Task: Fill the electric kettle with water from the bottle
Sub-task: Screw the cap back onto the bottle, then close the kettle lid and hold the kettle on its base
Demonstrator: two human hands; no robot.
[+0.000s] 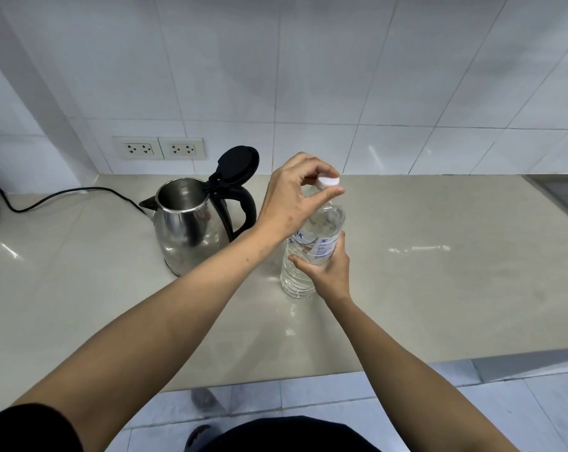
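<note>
White-tiled kitchen wall, pale grey counter, two double sockets on the back wall. A black cord runs across the counter toward the kettle; I can't see where it ends.

The electric kettle stands on the counter left of centre, steel body, black lid flipped up and back, mouth open. Inside looks dry as far as I can tell. The bottle stands upright just right of the kettle, close but not touching, clear plastic, nearly full.

The right hand is wrapped around the bottle at mid-height, on and below the label, fingers closed on it. The left hand reaches across over the kettle handle, thumb and fingertips pinched on the white cap. Can't tell if the cap is threaded on or already loose.

My read: cap-off step, no pouring yet.

Risks from here:
- Thin, full bottle. Squeezing hard while the cap breaks free would push water out of the neck onto the counter.
- The left forearm passes right by the kettle and its raised lid. A careless pull-back could knock the lid shut or nudge the kettle.
- Spilled water running toward the cord or the kettle's underside is the one that matters, since sockets are nearby.
- A fast tilt on a full bottle glugs and can overshoot the kettle mouth.
- A loose cap could drop or roll off the counter edge.
</note>
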